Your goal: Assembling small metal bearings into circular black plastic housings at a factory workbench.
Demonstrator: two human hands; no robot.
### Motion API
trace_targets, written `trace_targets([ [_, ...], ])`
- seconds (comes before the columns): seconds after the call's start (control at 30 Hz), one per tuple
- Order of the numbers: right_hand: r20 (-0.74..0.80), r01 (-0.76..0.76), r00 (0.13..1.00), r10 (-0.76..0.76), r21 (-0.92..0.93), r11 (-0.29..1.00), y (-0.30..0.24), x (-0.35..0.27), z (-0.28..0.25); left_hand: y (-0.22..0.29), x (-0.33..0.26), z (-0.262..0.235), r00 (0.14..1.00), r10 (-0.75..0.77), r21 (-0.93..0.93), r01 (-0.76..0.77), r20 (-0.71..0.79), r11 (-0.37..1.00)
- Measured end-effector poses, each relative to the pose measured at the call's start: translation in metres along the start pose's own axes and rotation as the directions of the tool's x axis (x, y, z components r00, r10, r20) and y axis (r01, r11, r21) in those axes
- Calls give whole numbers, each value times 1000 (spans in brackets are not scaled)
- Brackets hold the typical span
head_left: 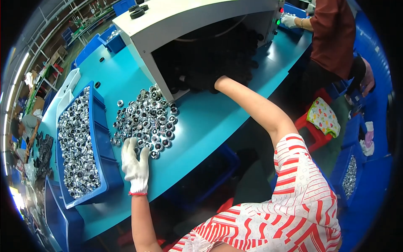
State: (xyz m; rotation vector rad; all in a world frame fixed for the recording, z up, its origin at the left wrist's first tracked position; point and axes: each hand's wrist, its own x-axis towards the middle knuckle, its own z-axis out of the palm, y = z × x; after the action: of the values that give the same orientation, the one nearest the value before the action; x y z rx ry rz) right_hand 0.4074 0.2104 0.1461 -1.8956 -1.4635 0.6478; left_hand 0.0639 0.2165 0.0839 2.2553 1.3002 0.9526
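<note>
My left hand [135,164], in a white knit glove with a red cuff, rests at the near edge of a loose pile of small round clear-and-black parts [145,119]. Its fingers are stretched out and apart, and nothing shows in its grip. My right forearm [256,105] reaches into the dark opening of a white box-shaped housing [145,54]. Inside, a heap of black round pieces [222,50] is dimly visible. Beyond the wrist my right hand is lost in the dark, so its fingers and anything in them are hidden.
A long blue bin [110,168] full of similar shiny parts stands left of the pile on the teal table [201,122]. Black rings [137,12] lie on the housing. At right, a co-worker's gloved hand [289,21] works over parts. A red stool [308,130] stands below.
</note>
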Motion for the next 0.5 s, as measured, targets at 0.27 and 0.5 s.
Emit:
trace_targets([
  [0.27,-325,178,908,-264,-270,946,44,-10,-13,-1,3,2,973,-139,-449,43,-185,893],
  [0.5,-560,-206,770,-305,-671,713,126,-9,-9,-13,-2,3,965,-83,-513,-59,-249,857],
])
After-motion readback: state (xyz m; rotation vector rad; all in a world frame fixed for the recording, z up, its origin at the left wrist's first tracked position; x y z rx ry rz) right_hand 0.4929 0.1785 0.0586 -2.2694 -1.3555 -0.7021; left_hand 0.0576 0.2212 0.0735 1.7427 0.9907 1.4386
